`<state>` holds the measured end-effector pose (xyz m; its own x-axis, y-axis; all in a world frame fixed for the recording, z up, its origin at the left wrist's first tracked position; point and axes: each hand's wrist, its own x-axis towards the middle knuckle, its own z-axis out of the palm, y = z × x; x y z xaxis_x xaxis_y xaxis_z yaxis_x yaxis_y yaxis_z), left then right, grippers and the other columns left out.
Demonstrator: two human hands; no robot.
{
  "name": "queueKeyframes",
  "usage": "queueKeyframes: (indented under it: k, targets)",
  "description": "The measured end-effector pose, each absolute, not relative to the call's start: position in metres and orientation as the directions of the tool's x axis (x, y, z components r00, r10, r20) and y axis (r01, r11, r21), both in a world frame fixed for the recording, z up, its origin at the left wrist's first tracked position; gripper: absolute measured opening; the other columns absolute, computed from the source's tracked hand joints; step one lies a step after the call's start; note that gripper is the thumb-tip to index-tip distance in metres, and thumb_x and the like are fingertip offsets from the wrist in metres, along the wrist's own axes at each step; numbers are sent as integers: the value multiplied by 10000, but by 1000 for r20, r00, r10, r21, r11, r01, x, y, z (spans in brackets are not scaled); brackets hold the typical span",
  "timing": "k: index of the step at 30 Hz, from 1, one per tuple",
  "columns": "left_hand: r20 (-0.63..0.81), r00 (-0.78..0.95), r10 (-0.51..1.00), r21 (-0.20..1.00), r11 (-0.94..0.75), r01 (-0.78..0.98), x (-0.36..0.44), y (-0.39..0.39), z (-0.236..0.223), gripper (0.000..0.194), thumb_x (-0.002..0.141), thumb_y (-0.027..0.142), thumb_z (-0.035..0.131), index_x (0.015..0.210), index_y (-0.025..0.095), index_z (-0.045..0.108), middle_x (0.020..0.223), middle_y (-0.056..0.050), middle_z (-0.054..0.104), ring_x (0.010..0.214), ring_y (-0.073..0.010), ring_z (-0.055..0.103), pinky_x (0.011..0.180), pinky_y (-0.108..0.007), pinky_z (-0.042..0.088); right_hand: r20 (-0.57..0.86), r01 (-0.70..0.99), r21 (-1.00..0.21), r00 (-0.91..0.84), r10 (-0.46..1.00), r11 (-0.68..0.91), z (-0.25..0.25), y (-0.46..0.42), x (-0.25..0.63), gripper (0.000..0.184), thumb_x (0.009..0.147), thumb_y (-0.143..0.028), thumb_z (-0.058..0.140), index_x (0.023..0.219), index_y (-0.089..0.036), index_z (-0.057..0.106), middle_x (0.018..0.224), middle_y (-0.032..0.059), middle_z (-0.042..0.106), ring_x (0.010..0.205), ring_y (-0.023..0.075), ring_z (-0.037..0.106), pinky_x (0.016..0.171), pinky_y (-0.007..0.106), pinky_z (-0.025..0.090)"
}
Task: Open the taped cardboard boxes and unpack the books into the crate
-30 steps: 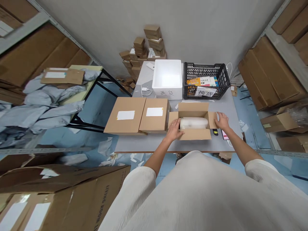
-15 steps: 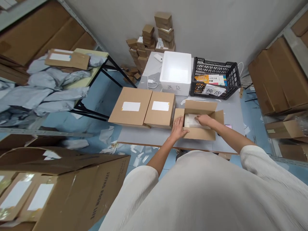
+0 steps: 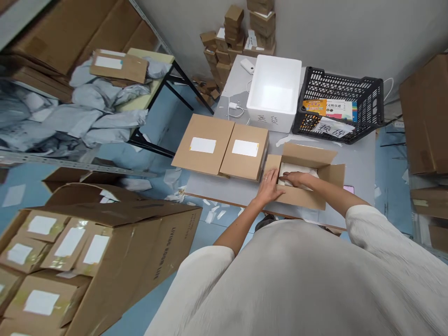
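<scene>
An open cardboard box (image 3: 304,198) stands near the front edge of the table, its flaps folded outward. My left hand (image 3: 269,187) rests on the left side of this box, fingers stretched along the flap and the thumb out toward the near side. Inside the box lies a white, flat-looking item (image 3: 297,169), partly covered by my arm; its kind cannot be made out. My right hand (image 3: 294,178) reaches into the box from the right and lies on the white item with its fingers stretched out toward the left wall.
Two closed, labelled boxes (image 3: 210,129) stand left of the open one. Behind are a white foam bin (image 3: 271,122) and a black crate (image 3: 341,81) with books. A phone (image 3: 349,189) lies at right. A large carton (image 3: 147,252) of parcels is at lower left.
The view has shifted, so the table sits further right. My right hand has moved toward the box's left wall and now lies flatter on the white item. My left hand stays at the box's left side.
</scene>
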<state>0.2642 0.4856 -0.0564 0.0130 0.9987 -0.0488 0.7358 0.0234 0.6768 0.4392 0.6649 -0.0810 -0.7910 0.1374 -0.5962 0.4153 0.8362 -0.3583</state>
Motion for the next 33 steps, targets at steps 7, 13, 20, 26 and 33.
queueKeyframes:
  k: [7, 13, 20, 26, 33]
  targets:
    - [-55, 21, 998, 683, 22, 730, 264, 485, -56, 1211, 869, 483, 919, 1809, 237, 196, 1797, -208, 399, 1707, -414, 347, 1401, -617, 314, -604, 189, -291, -797, -26, 938, -107, 665, 417, 834, 726, -65, 779, 1518, -298, 664, 1632, 108, 645, 1277, 324, 694, 996, 431, 605]
    - [-59, 22, 998, 671, 23, 742, 264, 486, -50, 1171, 861, 463, 924, 1792, 251, 246, 1788, -197, 408, 1695, -417, 369, 1394, -628, 335, -591, 210, -319, -806, -21, 924, -117, 670, 413, 792, 687, -74, 838, 1430, -314, 707, 1596, 93, 666, 1248, 310, 689, 1057, 461, 576]
    - [-78, 28, 997, 653, 30, 756, 264, 487, -44, 1132, 859, 430, 914, 1781, 267, 279, 1782, -192, 411, 1682, -430, 386, 1384, -649, 342, -553, 223, -340, -833, -2, 913, -113, 667, 415, 657, 734, -112, 845, 1360, -293, 761, 1581, 139, 648, 1353, 353, 643, 1117, 522, 552]
    - [-69, 22, 997, 637, 27, 771, 264, 490, -46, 1109, 823, 405, 946, 1743, 232, 351, 1756, -208, 431, 1672, -428, 394, 1380, -609, 350, -528, 145, -341, -847, -62, 929, -96, 675, 414, 645, 802, -46, 763, 1412, -252, 729, 1559, 138, 687, 1325, 335, 668, 1075, 459, 549]
    - [-82, 1, 997, 619, 50, 784, 265, 493, -51, 1098, 804, 426, 963, 1719, 255, 381, 1738, -202, 456, 1654, -425, 425, 1361, -593, 364, -480, 9, -273, -868, -128, 962, -57, 683, 420, 279, 1031, -142, 580, 1222, -199, 776, 1330, 137, 764, 1161, 306, 672, 999, 424, 519]
